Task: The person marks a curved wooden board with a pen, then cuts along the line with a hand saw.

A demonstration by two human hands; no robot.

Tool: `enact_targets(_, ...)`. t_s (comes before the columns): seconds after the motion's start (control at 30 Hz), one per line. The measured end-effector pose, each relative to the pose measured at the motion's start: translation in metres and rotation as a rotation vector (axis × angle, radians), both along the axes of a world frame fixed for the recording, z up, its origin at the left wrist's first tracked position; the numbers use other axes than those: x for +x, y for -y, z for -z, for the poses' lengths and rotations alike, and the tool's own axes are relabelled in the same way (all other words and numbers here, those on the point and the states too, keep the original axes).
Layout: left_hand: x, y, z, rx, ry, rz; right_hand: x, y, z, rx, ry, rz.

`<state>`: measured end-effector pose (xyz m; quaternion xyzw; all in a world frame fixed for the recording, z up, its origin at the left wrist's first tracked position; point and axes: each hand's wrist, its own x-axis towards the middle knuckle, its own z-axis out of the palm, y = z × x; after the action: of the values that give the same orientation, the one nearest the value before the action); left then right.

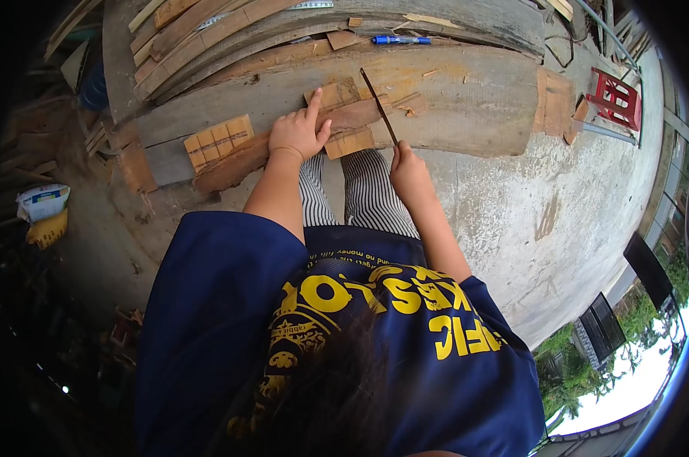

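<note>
My left hand [297, 135] presses down on a reddish-brown wooden strip [358, 114], its index finger stretched forward and its thumb out to the side. Under the strip lies a lighter wooden block [350, 142], with another square piece [338, 94] by my fingertip. My right hand [409, 174] is closed around the near end of a narrow dark-bladed saw [380, 105]. The blade points away from me and crosses the strip near its right end. The handle is hidden in my fist. All of this sits on a long, worn plank [481, 99].
A light wooden piece with dark lines [219, 142] and a rough bark-edged board [234, 166] lie to the left. A blue marker [401, 40] rests at the back beside stacked wooden strips [215, 34]. A red plastic stool [617, 100] stands at right.
</note>
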<state>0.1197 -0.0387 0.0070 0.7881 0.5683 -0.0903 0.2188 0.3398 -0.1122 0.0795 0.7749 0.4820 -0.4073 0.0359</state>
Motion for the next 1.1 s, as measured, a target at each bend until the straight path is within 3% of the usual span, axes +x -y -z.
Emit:
enact_targets(0.07, -0.001, -0.001, -0.004, 0.006, -0.011, -0.001, -0.006, -0.016, 0.021, 0.13, -0.034, -0.018)
enact_targets(0.27, 0.0, 0.0, -0.003, 0.018, -0.024, -0.002, 0.02, 0.015, -0.044, -0.001, -0.024, -0.036)
enact_targets(0.5, 0.001, -0.001, -0.005, -0.023, 0.01, -0.011, -0.015, -0.028, 0.004, 0.056, 0.038, -0.033)
enact_targets(0.73, 0.001, -0.001, -0.004, -0.056, -0.024, 0.0, 0.026, 0.007, -0.047, -0.067, 0.009, -0.12)
enact_targets(0.93, 0.001, -0.006, -0.009, -0.116, -0.016, -0.031, -0.01, -0.03, 0.015, 0.104, -0.053, -0.013)
enact_targets(1.1, 0.002, -0.006, -0.008, -0.093, -0.023, -0.005, 0.01, -0.007, -0.018, 0.032, -0.034, -0.067)
